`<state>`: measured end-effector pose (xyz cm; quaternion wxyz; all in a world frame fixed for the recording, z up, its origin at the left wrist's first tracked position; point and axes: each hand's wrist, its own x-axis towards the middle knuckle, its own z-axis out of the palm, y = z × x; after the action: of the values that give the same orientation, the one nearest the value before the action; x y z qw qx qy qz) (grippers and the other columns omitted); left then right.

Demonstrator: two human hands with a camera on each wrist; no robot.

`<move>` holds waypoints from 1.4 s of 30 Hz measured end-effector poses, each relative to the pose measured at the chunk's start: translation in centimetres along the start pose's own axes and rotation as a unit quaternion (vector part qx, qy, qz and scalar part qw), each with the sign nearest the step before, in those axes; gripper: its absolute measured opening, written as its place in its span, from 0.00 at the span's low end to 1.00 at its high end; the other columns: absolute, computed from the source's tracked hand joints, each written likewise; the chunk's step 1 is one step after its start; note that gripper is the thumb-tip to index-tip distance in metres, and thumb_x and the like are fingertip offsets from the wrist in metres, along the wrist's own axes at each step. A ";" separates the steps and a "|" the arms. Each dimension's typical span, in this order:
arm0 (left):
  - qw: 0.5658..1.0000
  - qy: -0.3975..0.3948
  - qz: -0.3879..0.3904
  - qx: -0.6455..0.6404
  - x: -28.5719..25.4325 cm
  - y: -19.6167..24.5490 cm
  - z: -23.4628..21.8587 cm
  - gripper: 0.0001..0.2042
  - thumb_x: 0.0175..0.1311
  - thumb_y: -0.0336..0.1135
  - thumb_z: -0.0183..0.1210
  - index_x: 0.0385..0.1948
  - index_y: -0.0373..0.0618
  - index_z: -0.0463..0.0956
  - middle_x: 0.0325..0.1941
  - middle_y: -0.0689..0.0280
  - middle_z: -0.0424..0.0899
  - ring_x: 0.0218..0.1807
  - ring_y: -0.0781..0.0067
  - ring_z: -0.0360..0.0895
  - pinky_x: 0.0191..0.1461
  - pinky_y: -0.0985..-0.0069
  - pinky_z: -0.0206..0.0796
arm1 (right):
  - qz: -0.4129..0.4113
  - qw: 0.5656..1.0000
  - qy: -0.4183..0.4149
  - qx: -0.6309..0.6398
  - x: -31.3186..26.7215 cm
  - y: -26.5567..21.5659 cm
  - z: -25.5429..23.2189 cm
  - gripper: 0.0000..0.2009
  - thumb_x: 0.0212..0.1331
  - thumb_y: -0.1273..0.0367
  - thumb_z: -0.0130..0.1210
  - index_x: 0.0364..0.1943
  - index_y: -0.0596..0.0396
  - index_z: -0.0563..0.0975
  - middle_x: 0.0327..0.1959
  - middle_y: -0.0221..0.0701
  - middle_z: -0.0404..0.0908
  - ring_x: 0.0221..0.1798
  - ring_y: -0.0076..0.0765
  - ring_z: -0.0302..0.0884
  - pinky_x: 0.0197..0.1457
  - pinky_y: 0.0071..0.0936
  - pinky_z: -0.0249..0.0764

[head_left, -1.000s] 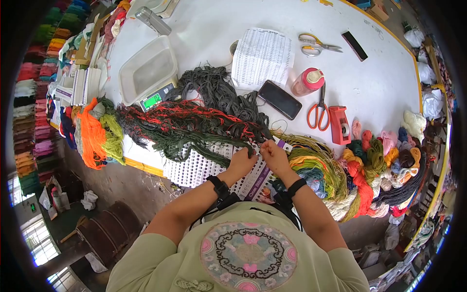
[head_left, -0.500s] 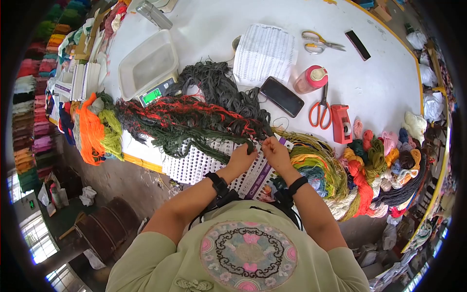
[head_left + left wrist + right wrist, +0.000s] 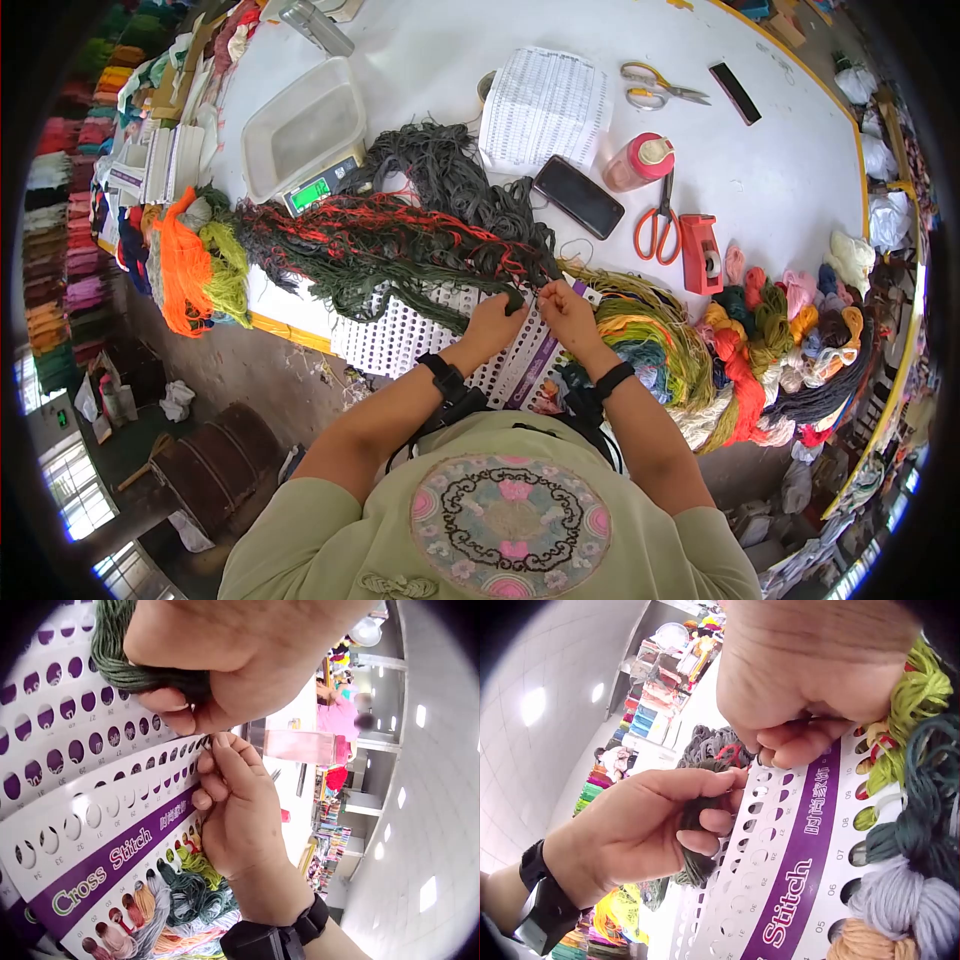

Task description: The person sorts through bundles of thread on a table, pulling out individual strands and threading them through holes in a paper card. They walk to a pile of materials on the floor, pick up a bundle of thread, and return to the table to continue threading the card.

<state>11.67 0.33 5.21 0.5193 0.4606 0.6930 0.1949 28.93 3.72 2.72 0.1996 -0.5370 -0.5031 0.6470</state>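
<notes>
My left hand [image 3: 492, 329] grips a skein of dark green thread [image 3: 697, 862], curling its fingers round the strands beside a perforated cross-stitch thread card [image 3: 112, 862]. The card is white with a purple band and rows of numbered holes. Close to the left fingertips, my right hand [image 3: 570, 318] pinches at the card's upper edge with thumb and fingers; in the right wrist view the back of the hand hides part of this pinch. Coloured thread bundles [image 3: 900, 896] hang through holes along the card's other edge. More punched cards [image 3: 380, 335] lie underneath, partly covered by dark green thread.
Tangled black, red and green thread [image 3: 400, 235] spreads left of the hands. Beyond lie a scale [image 3: 320, 190] with a plastic tray, a printed sheet [image 3: 545, 110], a phone [image 3: 579, 198], red-handled scissors [image 3: 657, 235] and a tape dispenser [image 3: 702, 255]. Colourful skeins [image 3: 770, 340] line the right edge.
Both hands stay close together at the card's edge, with only slight finger movement. The head view has shifted a little.
</notes>
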 end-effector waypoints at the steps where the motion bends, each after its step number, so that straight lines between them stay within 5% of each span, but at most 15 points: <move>1: 0.999 -0.020 -0.022 -0.031 -0.2 0.7 -0.4 0.13 0.61 0.41 0.59 0.27 0.40 0.73 0.18 0.67 0.75 0.20 0.78 0.72 0.25 0.75 0.63 | -0.006 1.000 -0.002 0.003 -0.1 0.0 0.0 0.04 0.62 0.72 0.53 0.38 0.56 0.72 0.20 0.26 0.74 0.22 0.18 0.68 0.25 0.21 0.65; 10: 0.959 -0.096 -0.077 -0.254 0.5 -1.1 0.1 0.08 0.64 0.35 0.56 0.29 0.39 0.74 0.19 0.70 0.73 0.19 0.82 0.67 0.23 0.79 0.58 | -0.002 1.000 -0.012 0.021 -0.6 -0.5 -0.2 0.02 0.66 0.72 0.50 0.38 0.54 0.71 0.22 0.21 0.71 0.22 0.13 0.65 0.20 0.15 0.63; 13: 0.953 -0.136 -0.094 -0.254 0.6 -0.8 -0.4 0.05 0.66 0.32 0.55 0.38 0.41 0.75 0.23 0.74 0.72 0.19 0.86 0.63 0.22 0.84 0.54 | 0.020 0.999 -0.017 0.037 -0.9 -1.0 -0.2 0.02 0.66 0.72 0.50 0.38 0.55 0.71 0.22 0.21 0.71 0.21 0.13 0.65 0.20 0.15 0.64; 20: 0.964 -0.140 -0.072 -0.216 0.8 -0.3 -0.6 0.04 0.65 0.32 0.55 0.33 0.42 0.74 0.21 0.74 0.70 0.19 0.86 0.62 0.21 0.83 0.52 | 0.006 1.000 -0.016 0.012 -1.0 -1.1 -0.2 0.01 0.65 0.74 0.49 0.37 0.55 0.71 0.22 0.21 0.71 0.22 0.12 0.66 0.21 0.12 0.65; 22: 0.958 -0.131 -0.070 -0.245 0.8 0.0 -0.7 0.07 0.64 0.32 0.55 0.28 0.38 0.74 0.19 0.71 0.73 0.18 0.84 0.65 0.21 0.81 0.55 | 0.003 1.000 -0.005 0.000 -0.9 -0.8 -0.2 0.05 0.61 0.72 0.53 0.38 0.55 0.71 0.23 0.29 0.77 0.21 0.26 0.74 0.24 0.28 0.70; 23: 0.958 -0.131 -0.070 -0.245 0.9 -0.1 -0.6 0.07 0.64 0.32 0.55 0.28 0.38 0.74 0.19 0.71 0.73 0.18 0.84 0.65 0.21 0.81 0.55 | 0.003 1.000 -0.005 0.000 -1.0 -1.2 -0.2 0.05 0.61 0.72 0.53 0.38 0.55 0.71 0.23 0.29 0.77 0.21 0.26 0.74 0.24 0.28 0.70; 25: 0.962 -0.136 -0.066 -0.226 1.0 -0.4 -0.6 0.08 0.64 0.33 0.55 0.27 0.38 0.73 0.18 0.70 0.72 0.17 0.84 0.65 0.20 0.81 0.54 | -0.101 0.970 0.041 -0.216 -1.3 -1.8 -0.1 0.06 0.59 0.70 0.54 0.38 0.52 0.71 0.25 0.36 0.79 0.25 0.43 0.79 0.29 0.37 0.72; 28: 0.959 -0.142 -0.074 -0.234 1.1 -0.4 -0.6 0.06 0.65 0.32 0.55 0.29 0.42 0.72 0.19 0.72 0.70 0.17 0.85 0.62 0.20 0.82 0.52 | -0.068 0.960 0.046 -0.267 -1.6 -3.1 0.2 0.07 0.58 0.69 0.53 0.38 0.51 0.70 0.27 0.40 0.80 0.32 0.53 0.78 0.33 0.44 0.72; 41: 0.915 -0.213 -0.101 -0.327 2.1 0.6 -1.1 0.07 0.64 0.31 0.56 0.27 0.41 0.71 0.17 0.70 0.70 0.16 0.82 0.62 0.18 0.81 0.50 | -0.051 0.989 0.030 -0.138 -1.7 -2.8 -0.4 0.06 0.59 0.70 0.54 0.37 0.53 0.69 0.23 0.36 0.75 0.26 0.42 0.76 0.31 0.35 0.70; 42: 0.920 -0.210 -0.100 -0.315 2.0 0.8 -1.0 0.07 0.64 0.31 0.55 0.26 0.42 0.70 0.16 0.70 0.69 0.16 0.83 0.61 0.18 0.81 0.49 | -0.054 0.989 0.035 -0.137 -1.7 -2.8 -0.4 0.06 0.60 0.71 0.54 0.37 0.53 0.69 0.22 0.33 0.74 0.25 0.32 0.73 0.30 0.30 0.68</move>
<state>11.03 2.61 5.18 0.7876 0.2323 0.5135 0.2490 29.07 3.64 6.00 0.1762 -0.5534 -0.6077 0.5416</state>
